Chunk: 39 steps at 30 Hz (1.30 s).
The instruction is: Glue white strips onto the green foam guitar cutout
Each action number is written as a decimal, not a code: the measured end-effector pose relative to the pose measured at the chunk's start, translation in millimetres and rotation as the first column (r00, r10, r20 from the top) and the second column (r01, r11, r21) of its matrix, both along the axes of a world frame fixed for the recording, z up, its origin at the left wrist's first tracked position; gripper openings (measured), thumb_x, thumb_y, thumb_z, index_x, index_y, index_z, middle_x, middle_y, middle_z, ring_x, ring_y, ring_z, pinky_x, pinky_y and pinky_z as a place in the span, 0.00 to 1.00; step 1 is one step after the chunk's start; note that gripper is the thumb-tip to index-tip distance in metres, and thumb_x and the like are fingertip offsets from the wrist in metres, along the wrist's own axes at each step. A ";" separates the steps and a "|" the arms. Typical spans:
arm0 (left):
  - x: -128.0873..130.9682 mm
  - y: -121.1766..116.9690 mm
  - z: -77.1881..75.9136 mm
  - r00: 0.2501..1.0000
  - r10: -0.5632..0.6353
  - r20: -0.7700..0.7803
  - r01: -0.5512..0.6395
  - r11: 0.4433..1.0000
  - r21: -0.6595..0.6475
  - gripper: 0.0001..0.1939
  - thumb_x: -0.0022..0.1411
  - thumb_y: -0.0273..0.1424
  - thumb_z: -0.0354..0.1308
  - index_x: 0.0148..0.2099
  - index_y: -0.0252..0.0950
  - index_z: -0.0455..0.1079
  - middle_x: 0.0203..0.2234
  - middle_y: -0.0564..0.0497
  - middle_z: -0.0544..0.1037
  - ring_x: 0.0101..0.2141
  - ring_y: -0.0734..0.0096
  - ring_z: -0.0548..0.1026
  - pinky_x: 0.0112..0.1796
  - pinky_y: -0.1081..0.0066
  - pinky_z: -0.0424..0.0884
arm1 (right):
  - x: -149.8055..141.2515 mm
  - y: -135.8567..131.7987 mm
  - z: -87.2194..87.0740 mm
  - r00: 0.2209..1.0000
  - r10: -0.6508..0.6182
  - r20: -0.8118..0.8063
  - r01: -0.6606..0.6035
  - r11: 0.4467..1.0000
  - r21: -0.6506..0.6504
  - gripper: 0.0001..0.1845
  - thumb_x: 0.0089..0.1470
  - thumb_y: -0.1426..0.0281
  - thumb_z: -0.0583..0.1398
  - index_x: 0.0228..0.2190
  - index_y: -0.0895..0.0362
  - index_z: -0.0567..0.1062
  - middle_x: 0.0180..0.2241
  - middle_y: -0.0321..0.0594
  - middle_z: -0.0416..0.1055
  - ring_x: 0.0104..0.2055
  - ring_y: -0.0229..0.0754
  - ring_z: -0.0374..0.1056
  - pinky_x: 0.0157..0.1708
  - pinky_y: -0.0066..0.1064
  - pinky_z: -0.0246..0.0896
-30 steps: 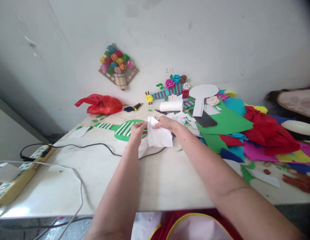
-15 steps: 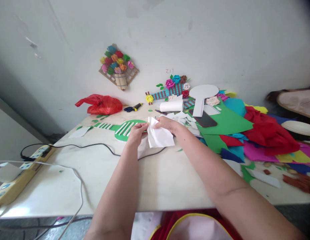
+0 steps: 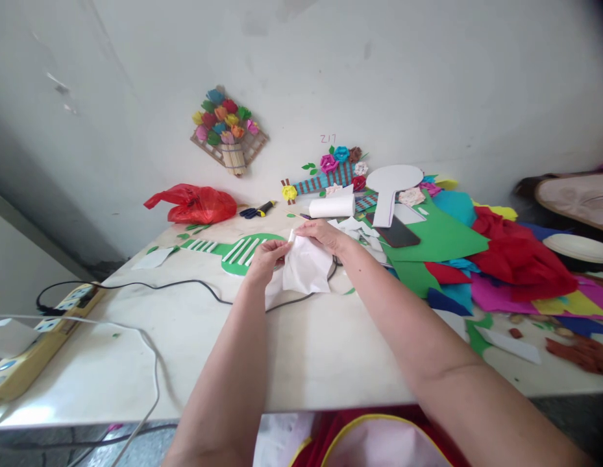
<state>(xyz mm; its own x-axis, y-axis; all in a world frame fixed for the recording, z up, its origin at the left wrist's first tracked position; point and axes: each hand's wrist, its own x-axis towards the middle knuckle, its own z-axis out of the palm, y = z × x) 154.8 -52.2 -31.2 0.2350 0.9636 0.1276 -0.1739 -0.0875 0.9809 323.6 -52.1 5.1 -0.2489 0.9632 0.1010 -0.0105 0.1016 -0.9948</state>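
A piece of thin white paper (image 3: 307,266) hangs between my two hands above the middle of the table. My left hand (image 3: 269,258) pinches its upper left edge, where the paper looks folded. My right hand (image 3: 321,235) grips the top of the same sheet, fingertips close to those of the left. Just behind my left hand lies a green guitar-like cutout (image 3: 228,250) with slanted white strips across it; my hand and the paper hide its right end. A roll of white paper (image 3: 332,207) rests beyond my right hand.
White scraps (image 3: 362,235), a dark phone-like slab (image 3: 396,233), a white paddle-shaped cutout (image 3: 391,185) and green sheets (image 3: 442,227) lie to the right. Pliers (image 3: 258,210) and a red plastic bag (image 3: 198,204) sit at the back. A black cable (image 3: 184,282) runs from a power strip (image 3: 52,344).
My right hand has shifted up and left along the paper's top, nearer my left fingertips. The paper has swung slightly left and lower. The view has moved a little.
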 end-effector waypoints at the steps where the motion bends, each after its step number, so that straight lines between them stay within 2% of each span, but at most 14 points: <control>1: 0.3 -0.4 0.1 1.000 -0.011 -0.009 0.011 1.000 0.005 0.17 0.37 0.39 0.67 0.24 0.32 0.68 0.16 0.56 0.67 0.17 0.82 0.62 0.18 0.79 0.56 | -0.4 -0.7 0.5 1.000 -0.011 0.008 0.011 1.000 -0.005 0.14 0.35 0.65 0.64 0.25 0.61 0.71 0.20 0.36 0.68 0.22 0.35 0.62 0.23 0.27 0.57; 5: 0.4 -1.1 -0.2 0.998 -0.062 -0.014 0.062 0.998 0.006 0.17 0.36 0.38 0.67 0.25 0.32 0.68 0.17 0.56 0.68 0.17 0.83 0.62 0.18 0.78 0.57 | -1.9 -0.9 0.4 0.998 -0.042 0.054 0.041 0.999 0.015 0.12 0.33 0.68 0.64 0.24 0.61 0.71 0.19 0.35 0.68 0.21 0.33 0.61 0.24 0.27 0.56; 9: -2.1 -1.0 -0.6 0.990 -0.126 0.059 0.130 0.989 -0.066 0.16 0.39 0.38 0.66 0.27 0.32 0.69 0.18 0.55 0.69 0.19 0.81 0.66 0.21 0.78 0.62 | -0.7 0.1 -0.4 0.997 -0.056 0.055 0.053 0.998 0.040 0.11 0.32 0.69 0.64 0.22 0.61 0.70 0.18 0.33 0.66 0.20 0.32 0.60 0.23 0.25 0.55; 20: -3.8 1.0 -4.0 0.938 -0.275 0.211 0.297 0.952 -0.081 0.11 0.43 0.32 0.66 0.29 0.31 0.71 0.20 0.53 0.72 0.21 0.80 0.69 0.24 0.79 0.64 | 1.8 -6.4 5.0 1.000 0.008 0.010 -0.008 1.000 0.008 0.09 0.32 0.74 0.60 0.24 0.61 0.72 0.17 0.33 0.66 0.20 0.33 0.60 0.22 0.25 0.54; 26: -2.9 1.9 -4.7 0.929 -0.282 0.237 0.308 0.948 -0.076 0.12 0.43 0.29 0.66 0.33 0.31 0.73 0.23 0.52 0.75 0.24 0.78 0.71 0.27 0.78 0.67 | 1.1 -4.7 3.9 0.999 0.030 -0.013 -0.030 0.999 0.035 0.10 0.34 0.72 0.60 0.25 0.61 0.72 0.19 0.34 0.67 0.21 0.33 0.61 0.23 0.25 0.54; 30: -2.5 3.2 -5.9 0.931 -0.280 0.235 0.308 0.947 -0.094 0.13 0.42 0.28 0.66 0.34 0.31 0.73 0.24 0.52 0.76 0.24 0.77 0.72 0.28 0.77 0.67 | -0.8 -1.0 0.6 0.999 -0.042 0.009 0.041 0.998 0.055 0.12 0.32 0.68 0.64 0.23 0.62 0.72 0.18 0.33 0.66 0.20 0.33 0.60 0.23 0.26 0.55; 39: -4.8 2.1 -5.2 0.917 -0.325 0.232 0.356 0.929 -0.103 0.10 0.44 0.29 0.65 0.32 0.31 0.72 0.23 0.52 0.74 0.23 0.79 0.71 0.26 0.79 0.68 | -1.8 -3.8 3.7 0.995 -0.086 0.055 0.083 0.994 0.070 0.08 0.32 0.72 0.61 0.22 0.61 0.72 0.16 0.31 0.65 0.19 0.31 0.58 0.23 0.25 0.52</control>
<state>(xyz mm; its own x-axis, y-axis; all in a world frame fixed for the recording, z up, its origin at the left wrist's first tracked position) 150.0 -50.1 -36.4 0.5349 0.8413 0.0788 -0.3687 0.1485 0.9176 321.8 -55.9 8.8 -0.1743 0.9725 0.1547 0.0581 0.1670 -0.9842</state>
